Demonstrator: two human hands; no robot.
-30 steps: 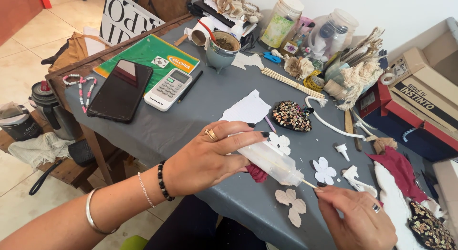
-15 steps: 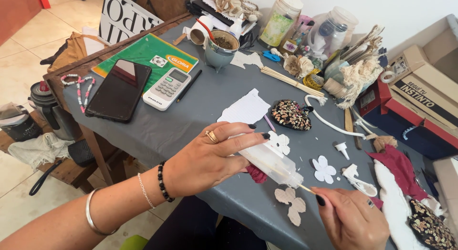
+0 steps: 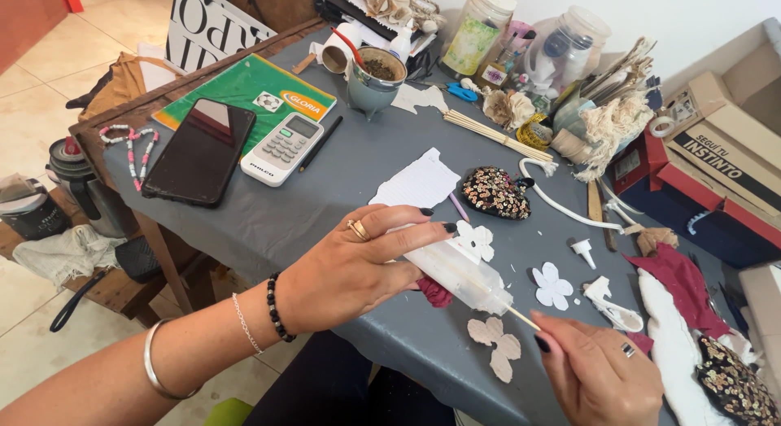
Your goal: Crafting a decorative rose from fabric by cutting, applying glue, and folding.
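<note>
Left hand (image 3: pixel 350 267) is wrapped around a translucent white plastic glue bottle (image 3: pixel 455 267), held tilted above the grey table (image 3: pixel 268 218) with its nozzle pointing down-right. Right hand (image 3: pixel 598 377) pinches a thin pale wooden stick (image 3: pixel 523 317) whose far end touches the nozzle tip. The bottle looks light, squeezable and a bit slick, so best gripped mid-body; the stick is stiff but likely to snap, so hold it near its end. A beige paper flower cutout (image 3: pixel 496 345) lies just below.

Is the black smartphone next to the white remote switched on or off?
Off, as far as it shows. The black smartphone lies flat on the grey table beside the white remote; its screen is dark, showing only a reflection.
</note>
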